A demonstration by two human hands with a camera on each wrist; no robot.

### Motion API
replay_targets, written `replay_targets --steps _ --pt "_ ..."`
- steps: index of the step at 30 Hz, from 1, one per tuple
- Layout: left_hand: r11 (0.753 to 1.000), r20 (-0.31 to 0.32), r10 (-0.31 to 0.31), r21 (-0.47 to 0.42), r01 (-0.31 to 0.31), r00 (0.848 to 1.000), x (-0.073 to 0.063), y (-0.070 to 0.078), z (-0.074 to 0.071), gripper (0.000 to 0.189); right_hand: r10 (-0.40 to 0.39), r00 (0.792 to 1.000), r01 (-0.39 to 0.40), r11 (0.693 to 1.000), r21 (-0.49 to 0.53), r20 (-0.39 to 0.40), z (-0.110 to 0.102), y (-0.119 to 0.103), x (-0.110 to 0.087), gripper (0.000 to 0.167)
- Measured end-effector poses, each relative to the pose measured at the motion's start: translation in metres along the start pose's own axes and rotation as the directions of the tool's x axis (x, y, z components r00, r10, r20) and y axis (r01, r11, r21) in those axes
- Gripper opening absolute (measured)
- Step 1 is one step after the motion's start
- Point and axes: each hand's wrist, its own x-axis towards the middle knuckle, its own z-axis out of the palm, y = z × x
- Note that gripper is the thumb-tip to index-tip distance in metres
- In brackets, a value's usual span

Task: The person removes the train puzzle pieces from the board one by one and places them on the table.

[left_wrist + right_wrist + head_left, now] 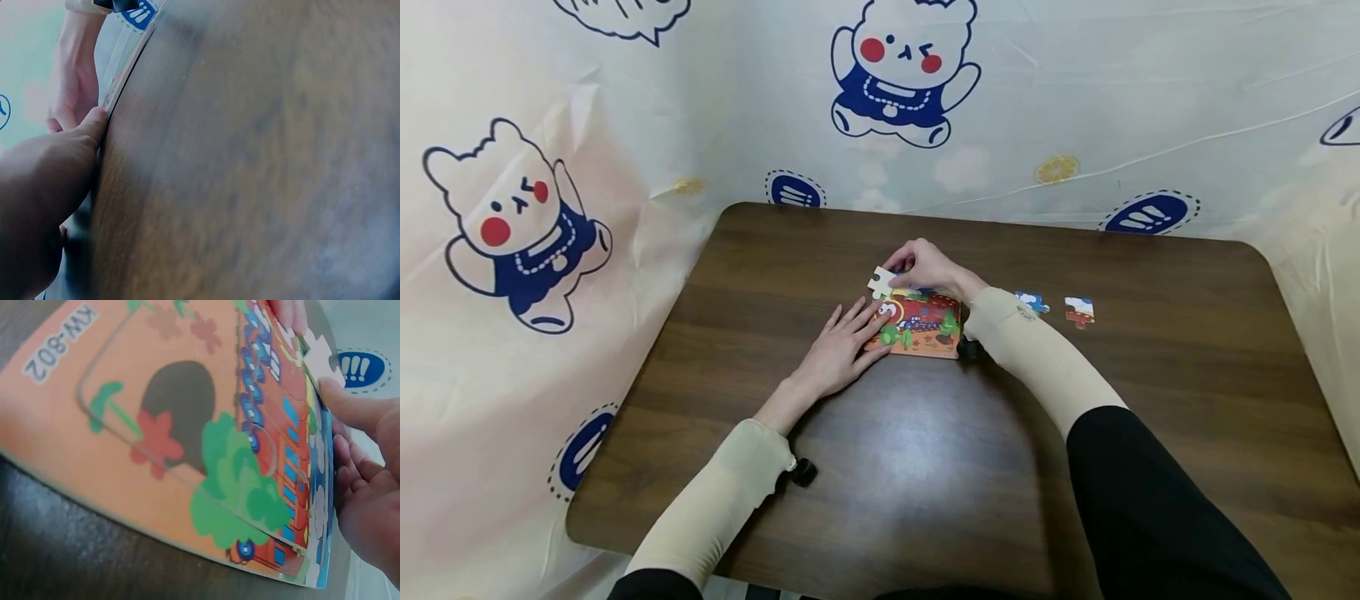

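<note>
I've got the right hand (928, 267), nearer, pinching a pale knobbed jigsaw piece (879, 285) at 11 o'clock of the orange-red cartoon puzzle board (919, 343), long axis 9-to-3, left hand (833, 357) spread straight-fingered over its 9 o'clock edge.

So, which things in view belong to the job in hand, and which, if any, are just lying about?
Job:
puzzle board under the left fingers
puzzle piece in the right fingers
two loose pieces, probably

Surroundings, nothing plainly stray:
table
printed cloth
</note>
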Motion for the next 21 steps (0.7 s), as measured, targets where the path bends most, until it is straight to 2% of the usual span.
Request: replay_targets --steps 5,21 --pt "1.0 0.006 -0.005 -0.008 0.005 1.0 0.0 0.001 0.001 0.068 0.019 0.999 -0.014 0.989 0.15 -0.033 -0.006 0.004 -0.005 0.019" --pt "0.999 0.026 -0.021 -0.026 0.022 0.999 0.001 -0.001 0.002 0.069 0.101 0.994 -0.108 0.958 0.267 0.04 -0.036 0.014 -0.022 0.025"
